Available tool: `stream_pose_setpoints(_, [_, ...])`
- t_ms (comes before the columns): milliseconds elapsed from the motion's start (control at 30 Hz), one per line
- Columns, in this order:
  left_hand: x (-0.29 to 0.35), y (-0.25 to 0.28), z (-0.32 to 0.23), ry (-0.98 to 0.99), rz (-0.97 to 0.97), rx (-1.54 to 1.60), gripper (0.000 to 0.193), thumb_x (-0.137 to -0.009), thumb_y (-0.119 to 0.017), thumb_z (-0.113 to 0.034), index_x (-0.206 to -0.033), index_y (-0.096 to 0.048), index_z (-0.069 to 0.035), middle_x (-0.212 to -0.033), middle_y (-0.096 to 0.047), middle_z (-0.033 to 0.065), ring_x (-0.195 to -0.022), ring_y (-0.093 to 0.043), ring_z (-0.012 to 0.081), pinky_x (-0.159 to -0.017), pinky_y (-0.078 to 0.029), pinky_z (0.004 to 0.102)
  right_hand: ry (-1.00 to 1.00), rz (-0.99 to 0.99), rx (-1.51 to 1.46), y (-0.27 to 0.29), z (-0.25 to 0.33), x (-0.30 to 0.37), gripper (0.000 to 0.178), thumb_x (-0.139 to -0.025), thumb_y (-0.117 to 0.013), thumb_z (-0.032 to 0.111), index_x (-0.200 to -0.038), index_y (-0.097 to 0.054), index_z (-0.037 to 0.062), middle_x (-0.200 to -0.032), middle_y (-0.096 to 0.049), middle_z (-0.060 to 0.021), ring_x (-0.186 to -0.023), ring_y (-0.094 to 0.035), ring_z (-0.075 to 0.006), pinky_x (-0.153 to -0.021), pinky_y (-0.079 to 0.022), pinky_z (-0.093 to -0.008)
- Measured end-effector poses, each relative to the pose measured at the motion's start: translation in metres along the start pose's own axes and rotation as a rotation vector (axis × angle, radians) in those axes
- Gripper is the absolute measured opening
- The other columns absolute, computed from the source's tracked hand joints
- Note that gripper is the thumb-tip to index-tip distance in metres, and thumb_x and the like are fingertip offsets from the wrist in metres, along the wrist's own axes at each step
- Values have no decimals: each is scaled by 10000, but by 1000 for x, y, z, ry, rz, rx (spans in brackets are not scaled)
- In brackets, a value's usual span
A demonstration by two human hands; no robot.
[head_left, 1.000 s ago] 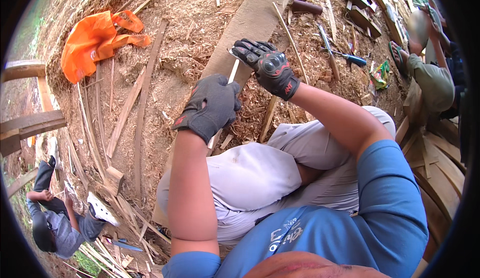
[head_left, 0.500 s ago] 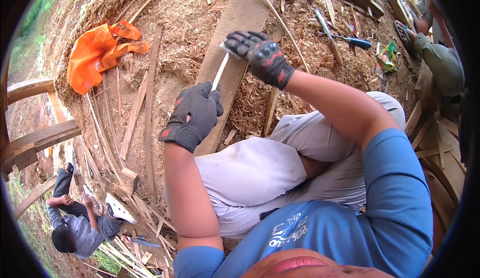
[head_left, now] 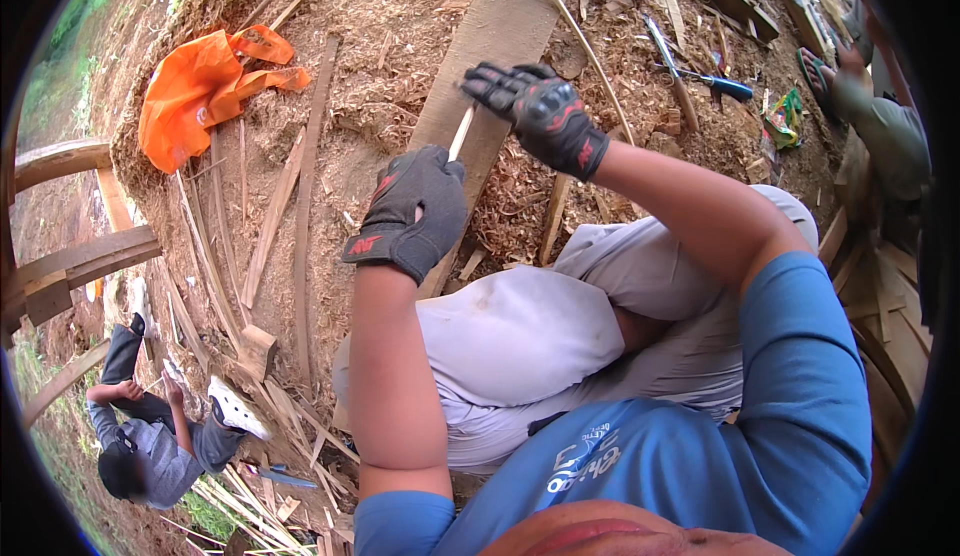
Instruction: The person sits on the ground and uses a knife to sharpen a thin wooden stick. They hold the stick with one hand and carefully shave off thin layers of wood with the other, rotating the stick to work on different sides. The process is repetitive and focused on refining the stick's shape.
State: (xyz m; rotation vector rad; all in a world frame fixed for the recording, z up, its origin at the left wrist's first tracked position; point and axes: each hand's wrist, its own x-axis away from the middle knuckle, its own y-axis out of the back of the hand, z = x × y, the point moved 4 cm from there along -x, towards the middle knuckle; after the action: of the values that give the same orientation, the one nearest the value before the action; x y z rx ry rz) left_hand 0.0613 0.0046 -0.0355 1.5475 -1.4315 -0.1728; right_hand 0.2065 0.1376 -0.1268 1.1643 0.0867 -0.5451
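Observation:
My left hand, in a dark glove, is closed round a thin pale wooden stick. The stick slants up and away to my right hand, gloved in black with red marks. The right fingers lie pressed together over its far end and hide the tip. Whether a thin sheet lies under those fingers I cannot make out. Beneath both hands runs a long, wide wooden plank, its near end by my lap.
An orange cloth bag lies at left among wood strips. At upper right are a chisel-like tool, a blue-handled tool and wooden planes. One person sits at lower left, another at right.
My left hand has moved up toward my right hand, so less of the stick shows between them. The right hand has moved slightly right and down; the whole view has shifted a little.

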Motion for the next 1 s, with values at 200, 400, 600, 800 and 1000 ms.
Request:
stream_pose_setpoints(200, [13, 8, -10, -103, -88, -144, 292, -983, -561, -211, -955, -713, 36, -902, -695, 275, -918, -680, 471, -801, -528, 525, 147, 49, 8, 15, 41, -8, 598, -931, -503, -16, -1476, -585, 217, -1527, -588, -55, -1411, -558, -232, -1187, -397, -446])
stream_pose_setpoints(400, [7, -3, -15, -106, -117, -172, 295, -978, -569, -212, -927, -728, 30, -913, -703, 284, -902, -692, 461, -776, -539, 522, 73, 73, 43, 8, 42, 0, 573, -931, -522, 23, -1463, -596, 223, -1518, -594, -58, -1425, -544, -238, -1179, -409, -464])
stream_pose_setpoints(600, [6, 4, -12, -107, -122, -121, 307, -972, -571, -215, -916, -725, 45, -915, -704, 291, -901, -703, 453, -799, -556, 504, 29, 37, 0, 9, 54, -3, 629, -884, -508, -34, -1466, -591, 188, -1518, -594, -62, -1410, -559, -255, -1169, -417, -450])
stream_pose_setpoints(800, [12, 12, -15, -65, -112, -130, 297, -964, -564, -214, -928, -730, 30, -938, -705, 289, -942, -698, 445, -816, -551, 502, 32, 15, 56, 6, 43, -8, 625, -894, -531, -23, -1475, -581, 201, -1518, -589, -58, -1414, -555, -245, -1189, -405, -460])
stream_pose_setpoints(1000, [9, 17, -27, -60, -27, -125, 309, -911, -582, -186, -1028, -745, 49, -1102, -712, 310, -1059, -703, 457, -903, -579, 503, -52, 22, 119, 0, 3, -10, 594, -885, -546, 9, -1460, -586, 154, -1481, -605, -127, -1372, -578, -292, -1201, -380, -463])
